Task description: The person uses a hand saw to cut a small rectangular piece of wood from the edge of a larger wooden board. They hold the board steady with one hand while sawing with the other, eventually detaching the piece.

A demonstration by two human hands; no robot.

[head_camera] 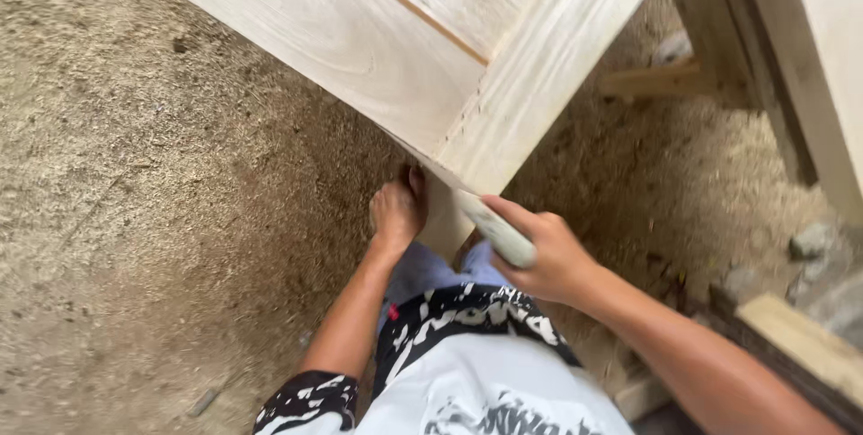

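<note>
A large pale wooden panel (360, 31) with a framed inset slants across the top, its corner pointing down toward me. My left hand (395, 212) reaches under that corner and grips its lower edge, with the fingertips partly hidden beneath the wood. My right hand (550, 260) is closed around a pale, rounded tool handle (500, 234), pressed against the panel's edge just right of the corner. The tool's working end is out of sight under the panel. My patterned shirt fills the bottom middle.
Sawdust (135, 219) covers the floor on the left and behind the panel. Upright timber pieces (809, 57) stand at the right, with a small wood offcut (652, 80) beside them. A plank (800, 345) and stones (809, 242) lie at the lower right.
</note>
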